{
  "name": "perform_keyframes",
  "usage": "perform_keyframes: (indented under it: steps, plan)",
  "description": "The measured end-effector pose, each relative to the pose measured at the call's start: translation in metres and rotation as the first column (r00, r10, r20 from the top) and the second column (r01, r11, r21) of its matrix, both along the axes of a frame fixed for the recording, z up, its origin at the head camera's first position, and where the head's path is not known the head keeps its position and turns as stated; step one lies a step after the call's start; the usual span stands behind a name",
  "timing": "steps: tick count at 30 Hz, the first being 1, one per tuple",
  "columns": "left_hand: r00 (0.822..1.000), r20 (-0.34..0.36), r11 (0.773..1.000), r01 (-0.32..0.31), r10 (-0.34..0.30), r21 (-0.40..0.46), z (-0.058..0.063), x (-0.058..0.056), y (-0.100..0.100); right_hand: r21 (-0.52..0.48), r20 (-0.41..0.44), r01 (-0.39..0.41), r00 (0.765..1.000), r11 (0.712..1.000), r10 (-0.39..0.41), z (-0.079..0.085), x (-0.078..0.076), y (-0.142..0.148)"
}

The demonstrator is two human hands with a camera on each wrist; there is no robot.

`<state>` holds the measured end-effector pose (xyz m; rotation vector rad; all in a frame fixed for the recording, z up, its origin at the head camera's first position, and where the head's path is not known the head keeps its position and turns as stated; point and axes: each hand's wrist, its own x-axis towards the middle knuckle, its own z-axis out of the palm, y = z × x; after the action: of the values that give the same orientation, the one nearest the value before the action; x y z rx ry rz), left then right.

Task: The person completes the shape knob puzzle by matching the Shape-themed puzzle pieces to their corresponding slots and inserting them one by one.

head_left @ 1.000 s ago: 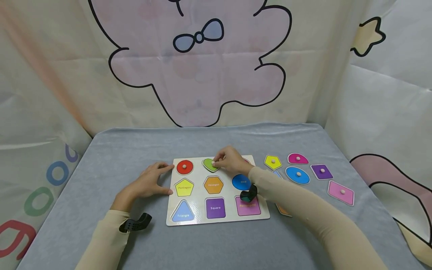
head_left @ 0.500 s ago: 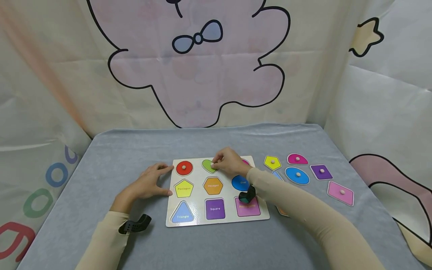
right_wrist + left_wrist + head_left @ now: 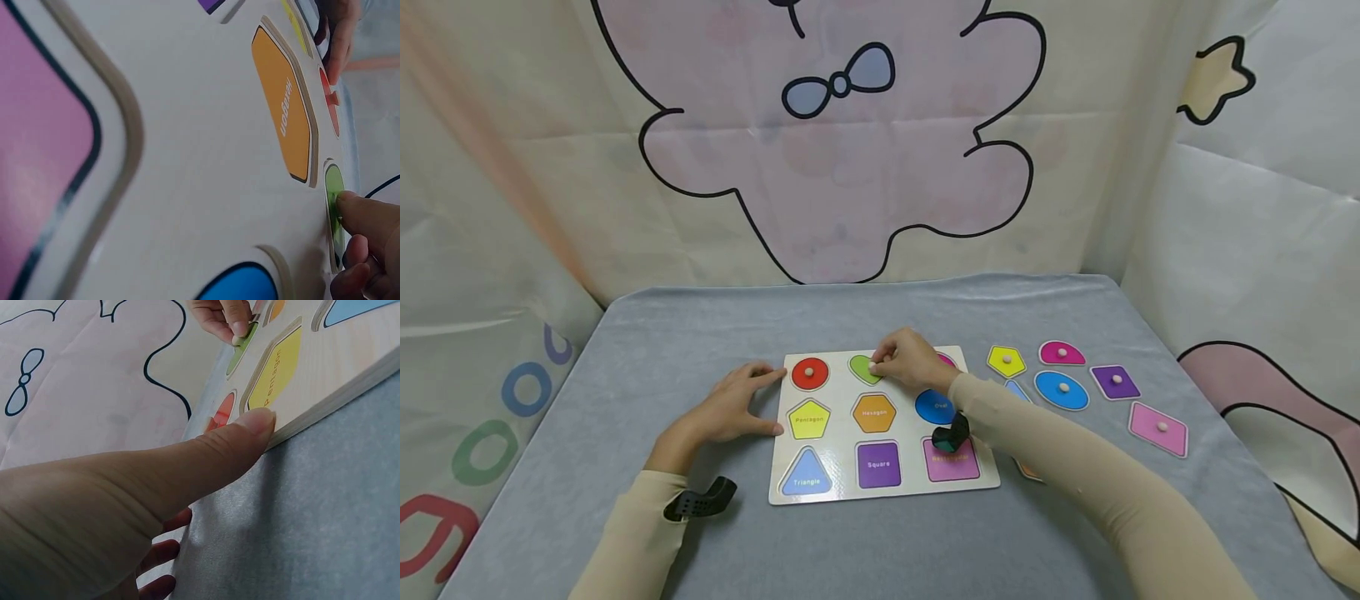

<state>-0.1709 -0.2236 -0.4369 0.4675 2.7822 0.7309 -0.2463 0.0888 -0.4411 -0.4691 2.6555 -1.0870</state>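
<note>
A white wooden shape puzzle board (image 3: 842,467) lies on the cloth. My right hand (image 3: 908,358) is at its far edge, thumb and fingers pinching the knob of a green heart-shaped piece (image 3: 862,368). In the right wrist view the green piece (image 3: 334,187) sits in its recess, under the fingertips. My left hand (image 3: 727,406) spreads its thumb and forefinger along the board's left edge. In the left wrist view, the thumb of the left hand (image 3: 137,487) touches the edge beside the yellow pentagon recess (image 3: 278,369). A red round knobbed piece (image 3: 810,373) fills the top left recess.
Right of the board lie loose knobbed pieces: a yellow pentagon (image 3: 1006,362), pink half circle (image 3: 1062,353), blue oval (image 3: 1062,391), purple square (image 3: 1116,382) and pink rectangle (image 3: 1158,429). The right forearm (image 3: 1075,458) partly covers others. A printed curtain (image 3: 722,233) hangs behind the table.
The green piece has shifted slightly left and down, from a little askew to lined up with its recess. My right hand moved slightly with it; the left hand stays put.
</note>
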Motion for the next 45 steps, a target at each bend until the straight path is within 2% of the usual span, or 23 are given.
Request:
perform_keyframes:
  steps: [8,20,45]
  plan:
    - [1.000,0.005,1.000,-0.007,0.007,-0.002,0.0002,0.0009,0.0003,0.024,-0.013,0.004,1.000,1.000,-0.004,-0.0012,-0.0003,-0.0005]
    - [1.000,0.007,1.000,-0.010,0.010,-0.006,-0.0020,-0.0021,0.0003,0.006,-0.051,-0.036,0.998,0.999,0.036,0.0016,-0.0018,0.0045]
    - [1.000,-0.003,1.000,-0.003,0.003,-0.012,-0.0020,-0.0022,-0.0004,0.034,-0.050,-0.041,0.998,0.999,0.043,0.0014,-0.0011,0.0012]
